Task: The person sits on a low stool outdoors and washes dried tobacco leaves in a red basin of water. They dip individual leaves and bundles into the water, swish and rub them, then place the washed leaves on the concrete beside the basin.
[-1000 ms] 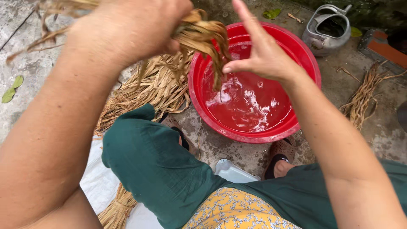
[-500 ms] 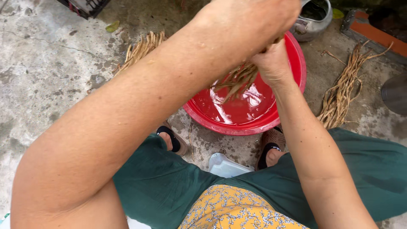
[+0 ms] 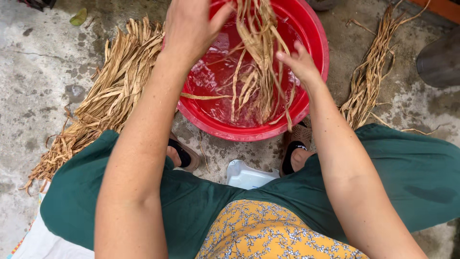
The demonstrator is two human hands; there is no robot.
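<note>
Both hands have dropped lower: my left hand (image 3: 189, 29) and right hand (image 3: 299, 62) hold wet straw strips (image 3: 258, 62) over the red basin (image 3: 314, 81); dry bundles lie at nine (image 3: 105, 100) and two o'clock (image 3: 371, 72).

The basin (image 3: 314, 72) is bright red, and the water in it (image 3: 215, 81) takes on the same red, with pale glints; the strips hanging over it (image 3: 258, 57) are tan and straw-coloured, as are the pile of strips at the left (image 3: 110, 96) and the thinner, browner bundle at the right (image 3: 371, 72). The trousers (image 3: 407, 172) are plain dark green; the top (image 3: 268, 235) is mustard yellow with a small white and grey flower print; the sandals (image 3: 184, 154) are black with brown edges; the stool (image 3: 247, 175) is white. The ground (image 3: 38, 72) is mottled grey concrete with darker damp patches; a yellow-green leaf (image 3: 79, 17) lies on it.
</note>
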